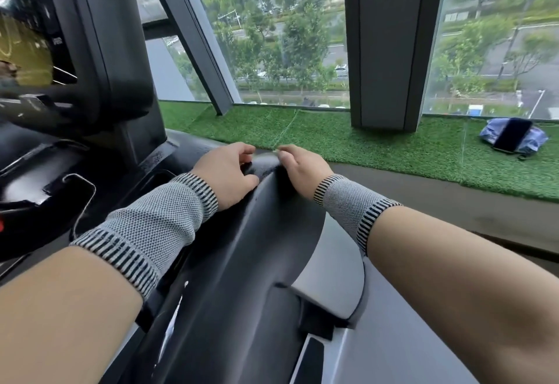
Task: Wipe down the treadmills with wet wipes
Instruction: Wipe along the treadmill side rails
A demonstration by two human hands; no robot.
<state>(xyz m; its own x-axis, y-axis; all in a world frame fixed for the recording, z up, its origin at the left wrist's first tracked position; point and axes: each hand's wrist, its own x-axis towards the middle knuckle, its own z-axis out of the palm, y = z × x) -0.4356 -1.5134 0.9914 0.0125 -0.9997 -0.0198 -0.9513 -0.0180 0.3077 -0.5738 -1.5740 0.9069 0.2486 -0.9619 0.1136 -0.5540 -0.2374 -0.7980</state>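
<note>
Hands, left point(225, 172) and right point(302, 169), curl over the treadmill point(242, 262) handrail's front end; no wipe visible in either grip, progress unclear.

treadmill point(242, 262): black moulded plastic body with a glossy sheen, filling the lower left and middle of the view; blurred in places.
handrail arm point(260, 217): broad, rounded, black; runs from the near edge up to a curved end at mid-frame, beside a strip of green artificial turf.
grey panel point(329, 268): smooth, light grey, set against the right side of the arm.
console point(45, 51): dark, reflective, upper left, on a thick black upright.
wet wipe: cannot be made out.
</note>
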